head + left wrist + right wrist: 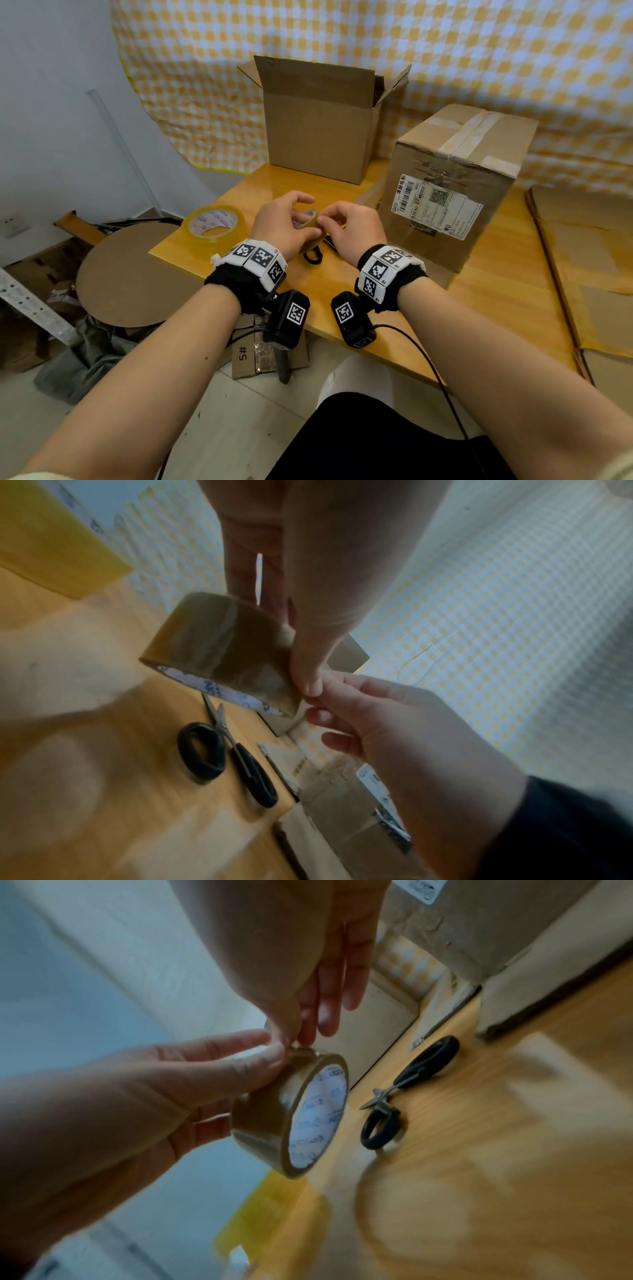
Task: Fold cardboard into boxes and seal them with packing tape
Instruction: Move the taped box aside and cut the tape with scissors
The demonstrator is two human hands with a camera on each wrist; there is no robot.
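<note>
I hold a roll of brown packing tape (311, 224) above the yellow table (479, 291), between both hands. My left hand (291, 221) grips the roll, fingers behind it and thumb (308, 674) on its outer face. My right hand (330, 219) pinches the roll's top rim with thumb and forefinger (291, 1039), where the tape's end seems to lie. An open cardboard box (318, 120) stands upright at the table's far side, flaps up. A sealed, labelled box (455, 185) sits to its right.
Black-handled scissors (313, 255) lie on the table just under my hands. A big yellow tape roll (214, 226) stands at the table's left corner. Flat cardboard sheets (582, 257) lie at the right edge. A round cardboard-topped stool (130, 274) and clutter sit on the floor at the left.
</note>
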